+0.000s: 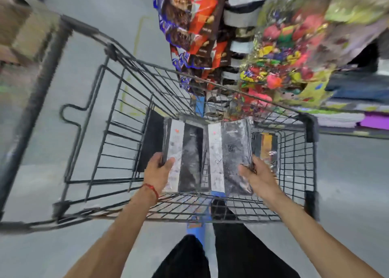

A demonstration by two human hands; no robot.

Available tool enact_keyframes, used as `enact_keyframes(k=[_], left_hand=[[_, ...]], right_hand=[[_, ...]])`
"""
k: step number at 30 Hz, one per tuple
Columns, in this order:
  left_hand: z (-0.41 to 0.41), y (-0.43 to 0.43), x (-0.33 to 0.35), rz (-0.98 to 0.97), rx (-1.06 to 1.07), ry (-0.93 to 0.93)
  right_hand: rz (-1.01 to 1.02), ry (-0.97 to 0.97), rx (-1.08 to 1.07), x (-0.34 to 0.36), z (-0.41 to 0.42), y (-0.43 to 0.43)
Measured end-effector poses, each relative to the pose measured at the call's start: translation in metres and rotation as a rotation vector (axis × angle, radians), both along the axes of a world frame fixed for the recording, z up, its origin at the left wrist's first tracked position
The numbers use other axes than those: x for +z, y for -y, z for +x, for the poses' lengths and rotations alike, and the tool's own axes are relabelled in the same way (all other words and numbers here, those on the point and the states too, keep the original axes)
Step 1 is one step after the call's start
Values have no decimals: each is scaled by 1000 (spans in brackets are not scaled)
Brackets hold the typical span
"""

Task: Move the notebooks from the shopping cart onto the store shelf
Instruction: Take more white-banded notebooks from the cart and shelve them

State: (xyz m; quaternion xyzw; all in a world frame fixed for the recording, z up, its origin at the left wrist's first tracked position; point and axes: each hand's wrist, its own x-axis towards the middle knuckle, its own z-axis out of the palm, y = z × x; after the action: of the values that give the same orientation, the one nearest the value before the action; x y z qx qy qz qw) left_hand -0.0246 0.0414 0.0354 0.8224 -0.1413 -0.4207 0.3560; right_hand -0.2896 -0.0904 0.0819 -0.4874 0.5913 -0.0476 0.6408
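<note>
Already gripping: left hand (158, 171) clamping the near-left edge of one wrapped stack of notebooks (182, 158), thumb lying over the cover, fingers curling beneath. Lying just beside it, a second stack (230, 156), with the right hand (255, 175) pinching its near-right edge the same way. Sitting side by side over the shopping cart (294, 161), both stacks running their long axes away from the body, nearly touching along the middle. Possibly lifting clear of the basket floor rather than resting on it; blurring too much to be sure. Showing past the right stack, something dark and amber (267, 145) in the cart's far-right corner, perhaps more stock. Standing off to the right and ahead, beyond the cart's wire wall, the store shelf (341, 117), hanging snack bags (195, 22) and bright candy (290, 46) crowding above it. Judging from this, calling for a lift up and a swing rightward, right hand being the nearer to the shelf and leading.
</note>
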Motion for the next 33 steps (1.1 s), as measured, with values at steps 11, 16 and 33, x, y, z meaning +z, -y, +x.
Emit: enact_keyframes(k=[11,16,33], left_hand=[[-34,-31,119,-221,-265,-54],[-62,-26,154,-272,-338,-7],[-296,98,198,-402,-480,27]], right_hand=[[-197,65,-318,89,-49,-95],[-250,86,-458,123,-90,-122],[-315,234,-615,137,-330,-51]])
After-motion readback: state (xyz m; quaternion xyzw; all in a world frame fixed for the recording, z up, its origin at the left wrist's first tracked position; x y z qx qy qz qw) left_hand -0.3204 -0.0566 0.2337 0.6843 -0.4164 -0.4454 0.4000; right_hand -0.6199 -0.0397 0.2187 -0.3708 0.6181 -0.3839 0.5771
